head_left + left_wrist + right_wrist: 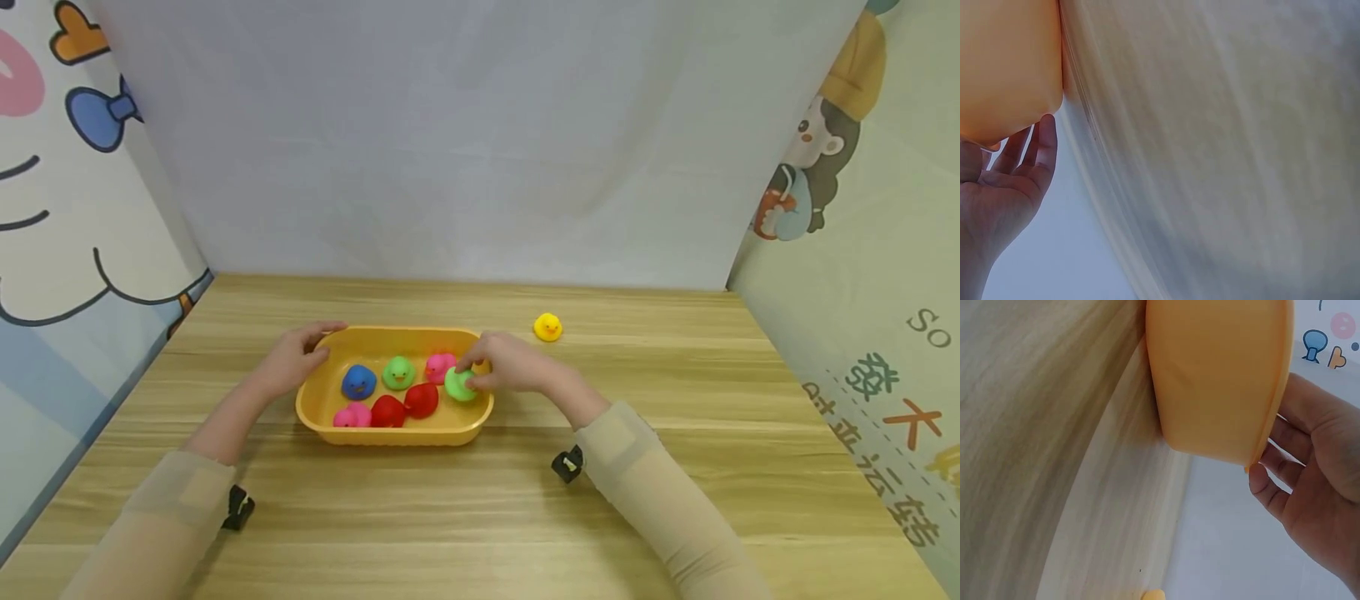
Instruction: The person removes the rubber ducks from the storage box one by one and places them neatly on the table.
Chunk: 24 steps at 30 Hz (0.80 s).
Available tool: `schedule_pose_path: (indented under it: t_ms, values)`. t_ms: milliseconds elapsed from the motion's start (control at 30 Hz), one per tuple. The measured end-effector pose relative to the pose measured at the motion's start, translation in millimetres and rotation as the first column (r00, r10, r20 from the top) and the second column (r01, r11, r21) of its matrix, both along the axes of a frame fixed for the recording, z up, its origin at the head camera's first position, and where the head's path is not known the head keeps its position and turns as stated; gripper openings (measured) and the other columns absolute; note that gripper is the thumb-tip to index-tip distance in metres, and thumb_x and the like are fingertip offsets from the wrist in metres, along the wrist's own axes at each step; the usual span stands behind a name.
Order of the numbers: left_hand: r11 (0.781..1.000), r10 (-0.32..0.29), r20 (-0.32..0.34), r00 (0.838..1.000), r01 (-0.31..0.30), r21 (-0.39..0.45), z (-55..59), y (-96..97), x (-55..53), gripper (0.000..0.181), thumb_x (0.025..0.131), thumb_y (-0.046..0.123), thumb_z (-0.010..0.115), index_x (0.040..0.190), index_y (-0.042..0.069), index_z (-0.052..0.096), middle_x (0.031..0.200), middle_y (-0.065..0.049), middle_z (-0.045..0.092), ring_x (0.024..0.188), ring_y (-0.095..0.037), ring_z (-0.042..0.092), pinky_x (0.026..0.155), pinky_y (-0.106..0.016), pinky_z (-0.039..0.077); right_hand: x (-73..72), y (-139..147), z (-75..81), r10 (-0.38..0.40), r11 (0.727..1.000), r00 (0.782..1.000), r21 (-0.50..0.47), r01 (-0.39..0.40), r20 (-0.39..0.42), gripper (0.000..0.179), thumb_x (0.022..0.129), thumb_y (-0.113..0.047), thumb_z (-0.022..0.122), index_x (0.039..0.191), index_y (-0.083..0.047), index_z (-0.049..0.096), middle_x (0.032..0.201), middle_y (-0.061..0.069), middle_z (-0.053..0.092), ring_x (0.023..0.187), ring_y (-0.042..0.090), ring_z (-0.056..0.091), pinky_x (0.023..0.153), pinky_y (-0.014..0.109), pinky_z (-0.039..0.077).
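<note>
A yellow plastic basket [405,436] stands on the wooden table with several small rubber ducks in it. At its left end my left hand [291,360] holds the rim, with fingers along the outer wall in the left wrist view. My right hand [513,362] reaches over the right end and pinches a light green duck [459,385] inside; in the right wrist view the basket wall hides that duck. Around it lie a pink duck [439,367], a red duck [422,401], another red duck [387,412], a green duck [399,373], a blue duck [359,382] and a second pink duck [352,415].
A yellow duck [548,327] sits on the table [637,375], behind and right of the basket. A pale cloth [465,150] hangs along the back edge. Printed cartoon sheets flank both sides. Each sleeve has a small black device at the wrist.
</note>
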<state>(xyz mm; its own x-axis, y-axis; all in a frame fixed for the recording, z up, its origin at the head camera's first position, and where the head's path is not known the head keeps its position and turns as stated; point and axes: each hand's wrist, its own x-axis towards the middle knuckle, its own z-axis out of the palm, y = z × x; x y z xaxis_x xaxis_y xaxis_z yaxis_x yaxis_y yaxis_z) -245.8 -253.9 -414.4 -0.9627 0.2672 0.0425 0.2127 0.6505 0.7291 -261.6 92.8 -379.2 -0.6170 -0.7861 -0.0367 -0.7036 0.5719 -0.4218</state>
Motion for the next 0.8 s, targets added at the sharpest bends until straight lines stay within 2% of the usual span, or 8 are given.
schedule_pose_path:
  t_ms: [167,333,567,800]
  values:
    - [1.000,-0.003,-0.004,1.000,0.003,0.008,-0.1,-0.7,0.4,0.043,0.094,0.000,0.047,0.136,0.002,0.047,0.121,-0.024,0.051,0.073,-0.020,0.045,0.061,-0.021,0.041,0.4,0.9,3.9,-0.001,1.000,1.000,-0.019,0.000,-0.032,0.022,0.086,-0.019,0.069,0.106,-0.013,0.073,0.103,-0.002,0.068,0.094,0.018,0.055,0.082,0.028,0.044]
    - [1.000,0.004,0.002,1.000,-0.004,-0.012,-2.0,-2.0,-1.2,0.042,0.094,0.000,0.046,0.137,0.003,0.047,0.120,-0.023,0.051,0.069,-0.020,0.043,0.061,-0.023,0.041,4.3,2.0,14.0,-0.005,1.000,1.000,-0.031,0.005,-0.019,0.022,0.086,-0.022,0.069,0.106,-0.013,0.073,0.104,-0.003,0.068,0.095,0.019,0.057,0.082,0.029,0.045]
    - [1.000,0.007,-0.008,1.000,-0.007,-0.026,-3.7,-1.7,-2.8,0.042,0.094,0.001,0.046,0.136,0.003,0.048,0.127,-0.024,0.050,0.075,-0.023,0.046,0.065,-0.025,0.042,5.7,7.9,24.5,0.016,0.997,0.999,-0.077,-0.019,-0.043,0.022,0.085,-0.021,0.071,0.104,-0.012,0.073,0.102,-0.001,0.069,0.092,0.019,0.059,0.081,0.031,0.047]
    - [1.000,0.003,-0.029,1.000,-0.003,-0.028,-3.3,-1.8,-3.0,0.042,0.094,0.000,0.047,0.135,0.003,0.049,0.123,-0.024,0.052,0.074,-0.022,0.045,0.065,-0.024,0.042,7.2,19.7,40.5,0.019,0.993,0.998,-0.114,-0.026,-0.067,0.021,0.084,-0.022,0.072,0.102,-0.011,0.073,0.101,0.000,0.069,0.090,0.023,0.061,0.079,0.040,0.050]
